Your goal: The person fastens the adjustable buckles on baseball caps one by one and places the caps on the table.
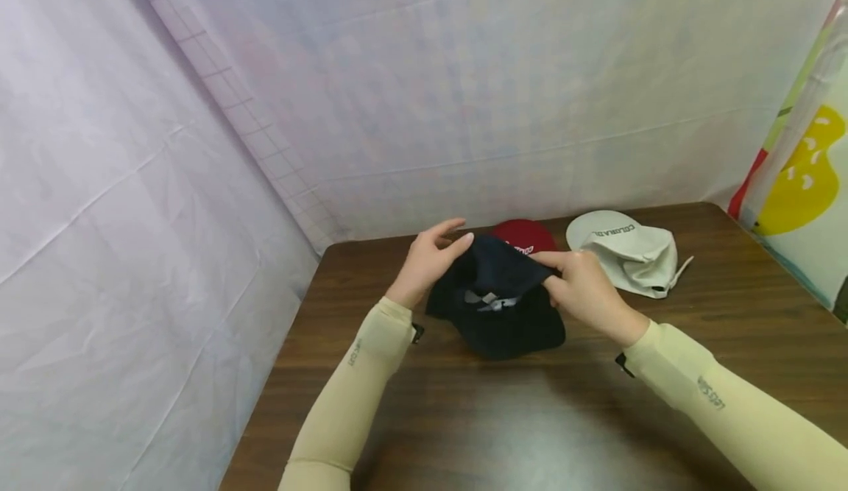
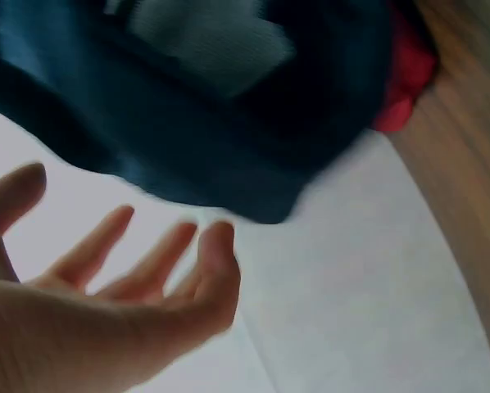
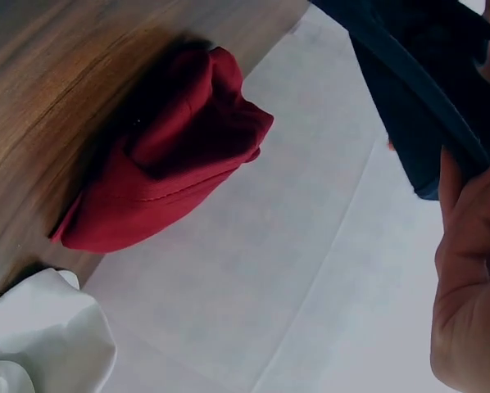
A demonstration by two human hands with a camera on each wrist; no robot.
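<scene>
A dark navy baseball cap (image 1: 497, 259) is held up over the table, its inside and back strap facing me and its brim (image 1: 510, 335) hanging lowest. My right hand (image 1: 586, 288) pinches the right edge of the cap between thumb and fingers, which also shows in the right wrist view. On the cap's other side is my left hand (image 1: 427, 264), fingers spread and loosely bent. In the left wrist view those fingertips (image 2: 218, 237) sit just off the cap's blurred edge (image 2: 229, 176), with nothing in the palm.
Behind the navy cap lies a red cap (image 1: 526, 233) with lettering, partly hidden. To its right a white cap (image 1: 639, 252) reading "COLORADO" in part rests on the brown wooden table (image 1: 344, 329). White fabric sheets (image 1: 464, 108) hang behind and at the left.
</scene>
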